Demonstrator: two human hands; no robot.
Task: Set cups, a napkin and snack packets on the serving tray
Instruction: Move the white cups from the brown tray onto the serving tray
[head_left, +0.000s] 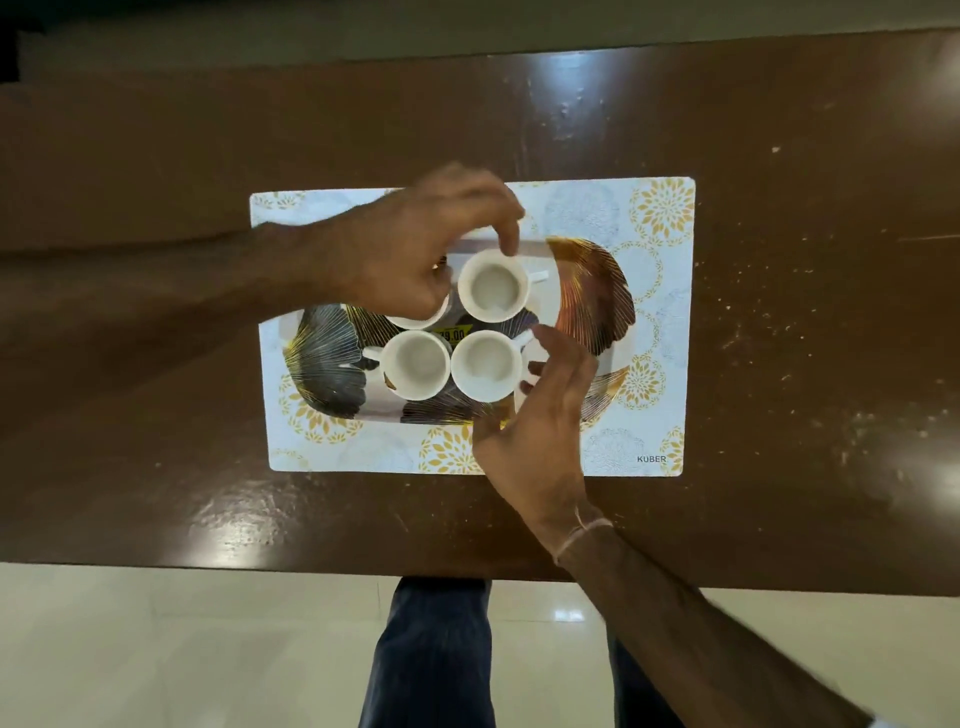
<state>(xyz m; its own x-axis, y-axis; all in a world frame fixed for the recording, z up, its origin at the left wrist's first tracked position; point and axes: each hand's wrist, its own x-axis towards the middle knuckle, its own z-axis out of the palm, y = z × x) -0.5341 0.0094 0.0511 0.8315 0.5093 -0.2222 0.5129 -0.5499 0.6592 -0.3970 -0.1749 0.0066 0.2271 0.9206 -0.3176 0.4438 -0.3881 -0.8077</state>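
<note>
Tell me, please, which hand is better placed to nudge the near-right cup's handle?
Probably the right hand: its fingertips sit beside the near-right cup and its handle, while the left hand is at the far cups.

A: Item one, furniture?
B: Table (779, 312), dark brown, glossy top; fills the middle band of the frame. Scuffs and pale specks toward the right side.
A: Light?
B: Bright glare patches on the top at upper centre, lower left and far right.
A: Floor?
B: Floor (182, 649), pale glossy tiles along the bottom; a greyer strip along the top edge.
</note>
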